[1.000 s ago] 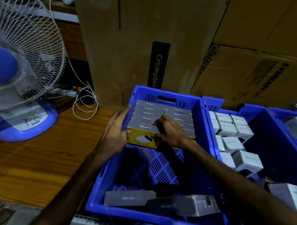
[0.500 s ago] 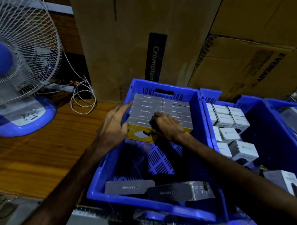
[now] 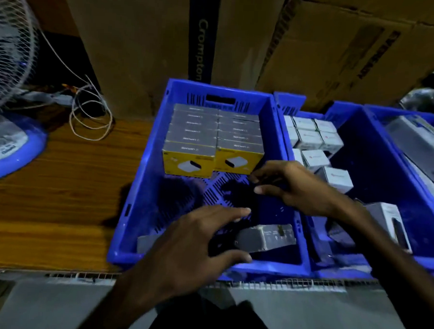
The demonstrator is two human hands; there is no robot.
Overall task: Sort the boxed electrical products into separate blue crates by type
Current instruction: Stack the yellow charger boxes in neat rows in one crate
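A wood-grain counter [image 3: 60, 194] carries a row of moulded blue plastic crates with slotted walls and perforated floors. In the left crate [image 3: 140, 191], two neat columns of flat rectangular cartons fill the far end; these yellow boxes [image 3: 188, 163] have matte grey tops and glossy yellow fronts printed with a small white device. Against the near wall of the same crate lie loose grey boxes [image 3: 267, 237], tipped on their sides and partly blurred.

The left hand [image 3: 195, 248] hovers over the near end of that crate, palm down, fingers straight and spread, holding nothing. The right hand [image 3: 292, 185] hangs over the crate's right wall just in front of the yellow fronts, fingers loosely bent toward the thumb; whether it pinches anything cannot be told.

The middle crate [image 3: 358, 215] holds small white boxes [image 3: 311, 138], cube-like, packed at its far left corner with a few more askew nearer. A larger grey carton [image 3: 392, 221] lies near its front.

Behind the crates stand corrugated cardboard cartons [image 3: 147, 37]. At the counter's left edge is a fan [image 3: 12, 110] with a wire grille and rounded blue base, and a coiled white cable [image 3: 91, 114] beside it.
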